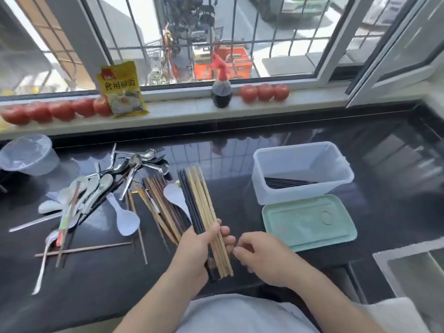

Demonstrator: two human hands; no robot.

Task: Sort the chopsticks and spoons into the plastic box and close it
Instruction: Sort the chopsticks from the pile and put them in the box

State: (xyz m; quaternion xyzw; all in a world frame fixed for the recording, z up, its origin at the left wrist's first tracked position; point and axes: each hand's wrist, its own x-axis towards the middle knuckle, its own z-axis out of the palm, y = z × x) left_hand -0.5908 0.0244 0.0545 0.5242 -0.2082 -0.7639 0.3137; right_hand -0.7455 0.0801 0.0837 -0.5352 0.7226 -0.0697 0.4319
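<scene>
My left hand (pixel 195 251) grips a bundle of chopsticks (pixel 199 200), pale wooden ones and black ones, fanned away from me over the dark counter. My right hand (pixel 260 252) hovers just right of the bundle's near ends with curled fingers; whether it pinches a stick is unclear. The clear plastic box (pixel 262 186) stands open at the right with several dark chopsticks (pixel 289 182) inside. Its pale green lid (pixel 308 223) lies flat in front of it. More chopsticks (pixel 159 207) and a heap of metal and white spoons (pixel 115 186) lie to the left.
A clear plastic bowl (pixel 30 155) sits at the far left. On the window sill stand tomatoes (pixel 264 92), a yellow food packet (pixel 121 88) and a dark sauce bottle (pixel 221 91). A sink edge (pixel 408 265) shows at the lower right.
</scene>
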